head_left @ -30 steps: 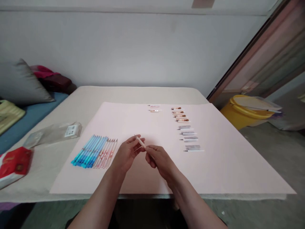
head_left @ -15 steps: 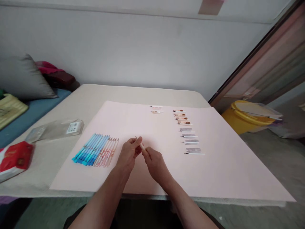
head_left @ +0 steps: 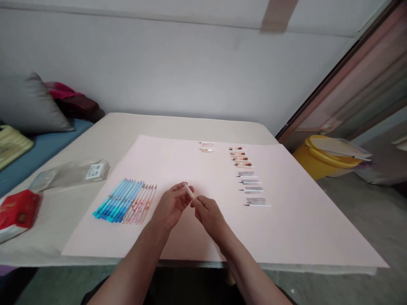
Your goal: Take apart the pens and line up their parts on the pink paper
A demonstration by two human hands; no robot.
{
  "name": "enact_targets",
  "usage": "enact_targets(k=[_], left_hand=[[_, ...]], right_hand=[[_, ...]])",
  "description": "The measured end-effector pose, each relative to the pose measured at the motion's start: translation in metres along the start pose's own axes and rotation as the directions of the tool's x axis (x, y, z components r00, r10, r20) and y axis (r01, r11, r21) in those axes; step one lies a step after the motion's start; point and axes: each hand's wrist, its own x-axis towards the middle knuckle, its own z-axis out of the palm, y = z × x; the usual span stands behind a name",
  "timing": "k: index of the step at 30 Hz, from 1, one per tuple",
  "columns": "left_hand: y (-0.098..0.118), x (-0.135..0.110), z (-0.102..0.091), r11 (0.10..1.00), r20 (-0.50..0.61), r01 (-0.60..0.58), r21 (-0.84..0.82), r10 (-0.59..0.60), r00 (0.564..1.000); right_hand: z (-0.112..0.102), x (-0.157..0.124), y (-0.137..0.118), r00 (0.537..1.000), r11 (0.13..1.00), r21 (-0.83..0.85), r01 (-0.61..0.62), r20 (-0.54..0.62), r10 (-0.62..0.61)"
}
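Note:
A slim whitish pen (head_left: 189,191) is between my two hands above the middle of the pink sheet. My right hand (head_left: 210,217) pinches its lower end. Around its upper part are the fingers of my left hand (head_left: 171,207), with the thumb close to the tip. To the left lie blue pens (head_left: 118,200) in a slanted row, with pink patterned pens (head_left: 139,205) beside them. On the right side, grey clear pen barrels (head_left: 256,200) lie in groups with thin white refills (head_left: 258,206). Brown-ended pen parts (head_left: 243,159) are laid out behind these.
Clear pen parts (head_left: 207,151) lie near the back of the pink sheet (head_left: 295,228). At the left are a clear plastic bag (head_left: 73,176) and a red packet (head_left: 19,209). A yellow bucket (head_left: 313,159) stands on the floor at the right.
My left thumb has lifted from the pen's upper part, and more of the pen shows. The view has shifted slightly; the laid-out pens and parts look the same.

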Motion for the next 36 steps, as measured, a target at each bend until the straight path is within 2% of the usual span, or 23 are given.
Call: enact_targets(k=[6,11,14,19,23,28,32,36], left_hand=[[0.0029,0.0001,0.0006,0.995,-0.146,-0.028,0.096,0.042,0.988],[0.0032,0.0007,0.0004,1.000,-0.060,-0.016,0.013,0.017,0.998],[0.0034,0.0004,-0.0002,0.997,-0.102,-0.019,0.075,0.026,0.994],[0.0037,0.0009,-0.0016,1.000,-0.081,-0.001,0.014,0.002,0.997],[0.0041,0.0011,-0.0019,0.997,-0.102,-0.015,0.070,0.022,0.995],[0.0040,0.0006,-0.0022,0.999,-0.104,0.013,0.030,-0.010,0.995],[0.0038,0.0005,-0.0020,0.996,-0.128,-0.002,0.094,0.014,0.992],[0.0040,0.0002,-0.0004,0.999,-0.125,0.017,0.043,-0.012,0.992]], right_hand=[[-0.0040,-0.0026,-0.0010,1.000,1.000,0.022,0.019,0.018,-0.020],[-0.0047,-0.0017,-0.0001,1.000,1.000,0.024,-0.006,0.022,0.005],[-0.0043,-0.0009,0.0016,0.999,1.000,0.009,-0.001,0.037,0.000],[-0.0027,-0.0013,0.0032,0.999,1.000,0.018,0.004,0.037,-0.004],[-0.0016,-0.0020,0.0026,0.998,1.000,0.022,0.005,0.058,-0.006],[-0.0016,-0.0019,0.0032,0.999,1.000,0.003,0.008,0.045,-0.008],[-0.0015,-0.0018,0.0043,0.999,1.000,-0.003,0.015,0.053,-0.015],[-0.0027,-0.0016,0.0040,0.999,1.000,-0.007,-0.002,0.042,0.002]])
